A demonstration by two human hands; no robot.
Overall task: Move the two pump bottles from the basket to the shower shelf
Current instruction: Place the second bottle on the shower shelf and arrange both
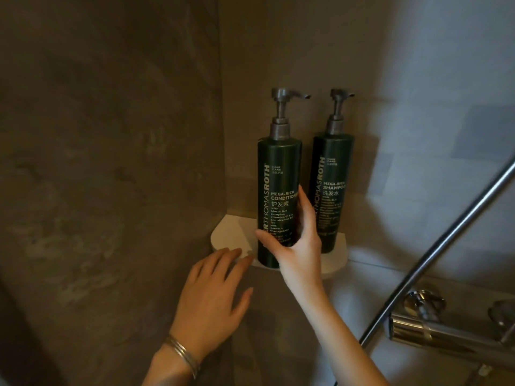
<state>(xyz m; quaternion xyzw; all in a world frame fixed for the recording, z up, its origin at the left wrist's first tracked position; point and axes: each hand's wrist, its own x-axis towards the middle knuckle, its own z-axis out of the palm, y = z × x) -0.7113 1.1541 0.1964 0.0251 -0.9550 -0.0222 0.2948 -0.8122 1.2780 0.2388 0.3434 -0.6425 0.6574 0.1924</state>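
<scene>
Two dark green pump bottles with grey pumps stand upright on a white corner shower shelf [228,235]. The conditioner bottle [278,174] is at the shelf's front, and my right hand [298,246] wraps its lower part, thumb on the left side and fingers on the right. Just behind and to its right is the shampoo bottle [333,174], close to the wall. My left hand [214,296], fingers spread and holding nothing, hovers below the shelf's left front edge with fingertips near the rim. The basket is out of view.
Brown stone walls meet in the corner behind the shelf. A slanted metal shower rail [434,257] crosses the right side. A chrome mixer valve [434,327] sits low on the right wall. A bracelet circles my left wrist.
</scene>
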